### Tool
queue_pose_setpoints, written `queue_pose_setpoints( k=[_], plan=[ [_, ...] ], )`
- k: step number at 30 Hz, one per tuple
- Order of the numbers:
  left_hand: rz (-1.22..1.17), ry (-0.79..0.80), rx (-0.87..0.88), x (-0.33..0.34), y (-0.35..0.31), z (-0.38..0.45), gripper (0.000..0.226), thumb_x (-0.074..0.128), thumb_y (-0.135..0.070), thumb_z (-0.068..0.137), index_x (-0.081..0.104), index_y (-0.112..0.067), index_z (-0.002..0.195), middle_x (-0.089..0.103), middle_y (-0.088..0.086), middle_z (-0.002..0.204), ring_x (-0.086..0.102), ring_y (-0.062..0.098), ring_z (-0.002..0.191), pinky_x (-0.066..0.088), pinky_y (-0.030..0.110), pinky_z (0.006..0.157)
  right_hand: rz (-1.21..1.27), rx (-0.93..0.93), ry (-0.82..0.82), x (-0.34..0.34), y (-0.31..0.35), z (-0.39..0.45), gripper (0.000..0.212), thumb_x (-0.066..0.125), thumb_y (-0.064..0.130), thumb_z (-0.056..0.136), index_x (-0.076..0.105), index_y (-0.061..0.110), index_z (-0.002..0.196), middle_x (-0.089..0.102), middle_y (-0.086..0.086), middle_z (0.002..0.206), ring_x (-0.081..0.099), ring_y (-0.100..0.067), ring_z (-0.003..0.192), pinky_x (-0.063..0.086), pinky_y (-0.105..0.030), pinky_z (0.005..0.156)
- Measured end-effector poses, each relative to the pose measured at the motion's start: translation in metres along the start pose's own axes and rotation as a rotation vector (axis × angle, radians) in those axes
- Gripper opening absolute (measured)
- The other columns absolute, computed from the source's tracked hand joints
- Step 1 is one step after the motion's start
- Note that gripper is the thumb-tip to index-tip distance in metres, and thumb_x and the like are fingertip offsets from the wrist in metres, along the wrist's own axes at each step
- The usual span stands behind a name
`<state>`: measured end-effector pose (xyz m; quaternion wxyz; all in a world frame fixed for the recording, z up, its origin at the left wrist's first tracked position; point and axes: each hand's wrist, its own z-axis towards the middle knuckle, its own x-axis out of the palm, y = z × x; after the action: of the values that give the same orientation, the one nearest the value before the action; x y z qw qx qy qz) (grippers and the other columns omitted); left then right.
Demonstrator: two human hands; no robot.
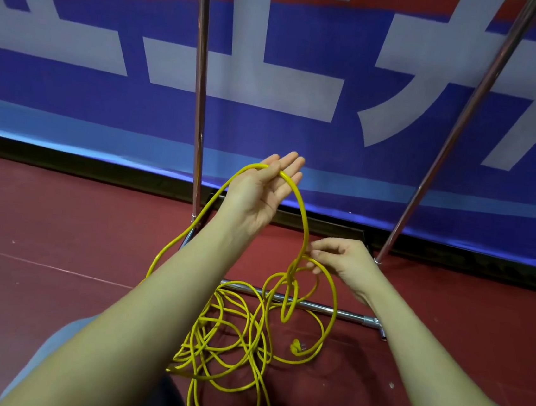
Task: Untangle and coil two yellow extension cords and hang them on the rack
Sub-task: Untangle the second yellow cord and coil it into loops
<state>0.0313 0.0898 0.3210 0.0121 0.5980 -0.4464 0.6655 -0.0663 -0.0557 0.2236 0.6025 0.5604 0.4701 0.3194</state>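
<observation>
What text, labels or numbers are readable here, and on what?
Blue banner behind the rack poles: large white characters, cropped by the frame and cut by the poles; none reads whole.
Yellow cords, connector end: no print visible.
Left hand, right hand, red floor: none.

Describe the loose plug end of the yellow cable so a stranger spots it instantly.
Find the chrome rack base bar lying across the dark red floor. Just in front of it, right of the tangled yellow cable pile, lies the small plug end: a stubby tip, not another loop.
</observation>
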Motion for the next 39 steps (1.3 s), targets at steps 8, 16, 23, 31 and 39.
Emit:
queue_pose_setpoints(
  k=[8,16,23,31,39],
  plan=[
    [-0.074,0.003,-0.003,0.004,-0.007,0.0,0.04,0.036,0.002,0.099,0.032,0.003,0.139,0.052,0.024,0.133,0.052,0.034,0.123,0.047,0.039,0.088,0.023,0.038,0.16,0.005,0.004,-0.002,0.026,0.06,0.001,0.086,0.064,0.002,0.112,0.069,0.001,0.096,0.063,-0.001,0.088,0.045,-0.013,0.087],
    [0.173,0.026,0.005,-0.006,0.016,0.008,0.038,0.041,-0.011,0.1,0.036,0.001,0.136,0.053,0.017,0.134,0.051,0.027,0.125,0.046,0.031,0.093,0.101,-0.061,-0.015,0.017,0.018,-0.004,0.005,0.065,-0.002,0.082,0.068,0.002,0.082,0.071,-0.002,0.064,0.067,-0.008,0.062,0.053,-0.016,0.066],
    [0.353,0.067,0.021,-0.01,0.041,0.006,0.023,0.042,-0.003,0.099,0.033,-0.005,0.12,0.059,0.022,0.12,0.064,0.025,0.096,0.052,0.034,0.085,0.209,-0.096,-0.115,0.01,0.027,-0.003,0.009,0.064,0.0,0.084,0.068,0.007,0.081,0.068,-0.001,0.064,0.063,-0.008,0.059,0.053,-0.019,0.064],
    [0.301,0.027,0.082,-0.012,0.022,0.013,0.01,0.036,-0.008,0.102,0.045,-0.005,0.1,0.059,0.017,0.115,0.063,0.029,0.102,0.056,0.034,0.079,-0.103,-0.072,-0.171,-0.007,0.01,0.001,0.006,0.062,-0.005,0.084,0.069,-0.007,0.084,0.06,-0.004,0.056,0.051,-0.005,0.041,0.042,-0.016,0.042],
    [0.357,0.075,-0.01,-0.015,0.019,0.013,0.017,0.035,-0.018,0.103,0.045,-0.01,0.092,0.066,0.005,0.103,0.072,0.026,0.08,0.058,0.039,0.07,0.005,-0.056,-0.287,-0.014,-0.001,0.004,0.018,0.058,-0.01,0.084,0.064,0.005,0.092,0.066,-0.009,0.072,0.055,0.0,0.048,0.042,-0.013,0.047]
  ],
)
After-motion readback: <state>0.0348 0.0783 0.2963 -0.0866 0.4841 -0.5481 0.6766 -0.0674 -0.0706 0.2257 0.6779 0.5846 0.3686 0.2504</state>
